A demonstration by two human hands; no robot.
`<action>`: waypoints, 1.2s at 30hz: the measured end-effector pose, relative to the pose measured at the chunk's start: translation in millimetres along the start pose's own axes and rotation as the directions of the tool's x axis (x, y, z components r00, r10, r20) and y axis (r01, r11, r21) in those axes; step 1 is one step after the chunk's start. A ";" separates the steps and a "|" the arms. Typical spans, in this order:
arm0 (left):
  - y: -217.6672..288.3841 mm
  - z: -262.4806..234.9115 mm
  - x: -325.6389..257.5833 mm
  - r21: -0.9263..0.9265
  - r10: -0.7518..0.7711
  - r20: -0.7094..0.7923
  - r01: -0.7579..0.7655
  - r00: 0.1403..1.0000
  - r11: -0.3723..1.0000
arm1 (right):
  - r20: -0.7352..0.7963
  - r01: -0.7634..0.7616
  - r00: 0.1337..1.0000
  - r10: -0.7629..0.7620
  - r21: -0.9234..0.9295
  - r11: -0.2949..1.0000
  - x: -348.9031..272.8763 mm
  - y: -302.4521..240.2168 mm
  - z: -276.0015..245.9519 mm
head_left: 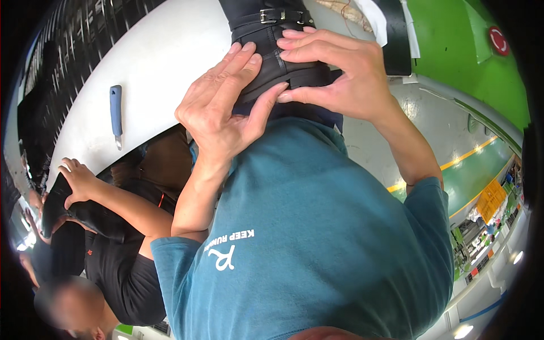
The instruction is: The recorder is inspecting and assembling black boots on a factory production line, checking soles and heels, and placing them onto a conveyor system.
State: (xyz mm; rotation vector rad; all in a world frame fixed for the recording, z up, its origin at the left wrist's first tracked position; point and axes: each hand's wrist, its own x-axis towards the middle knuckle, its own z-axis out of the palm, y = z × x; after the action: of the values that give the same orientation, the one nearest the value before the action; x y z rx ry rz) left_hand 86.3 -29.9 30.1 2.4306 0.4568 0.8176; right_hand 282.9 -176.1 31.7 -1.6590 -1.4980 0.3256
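Observation:
A black boot (pixel 266 37) with a buckled strap across it lies on the white table straight ahead, its shaft end toward my body. From the left, my left hand (pixel 221 93) grips the shaft, fingers laid along its upper surface and thumb at the near edge. My right hand (pixel 340 71) holds the other side with bent fingers pressed on the leather near a seam. The two thumb tips almost meet at the near edge of the shaft. Whatever lies under the palms is hidden.
A blue-handled knife (pixel 116 116) lies on the white table (pixel 164 56), left of the boot. A co-worker's hand (pixel 79 181) reaches the table's left edge beside another black item. A red round button (pixel 498 41) sits on green machinery at right. Black racks stand far left.

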 end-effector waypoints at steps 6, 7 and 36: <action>-4.9 1.4 -5.2 -0.021 0.044 -0.129 -0.047 0.991 0.999 | -0.235 0.052 0.972 -0.021 0.125 0.991 7.6 8.2 -13.9; -7.7 0.5 -8.0 -0.043 0.050 -0.152 -0.057 0.987 0.997 | -0.339 -0.017 0.935 0.103 0.246 0.969 1.8 15.8 -4.8; -38.4 -65.7 -21.8 -0.245 -0.220 0.058 0.227 0.974 0.943 | 0.061 -0.043 0.998 0.019 0.425 0.904 16.2 -13.4 39.0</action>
State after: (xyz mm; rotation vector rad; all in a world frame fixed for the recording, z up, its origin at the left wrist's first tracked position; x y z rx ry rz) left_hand 22.6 15.4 42.3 2.1103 0.5700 0.6945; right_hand 251.0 -146.5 23.5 -1.3300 -1.3241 0.6723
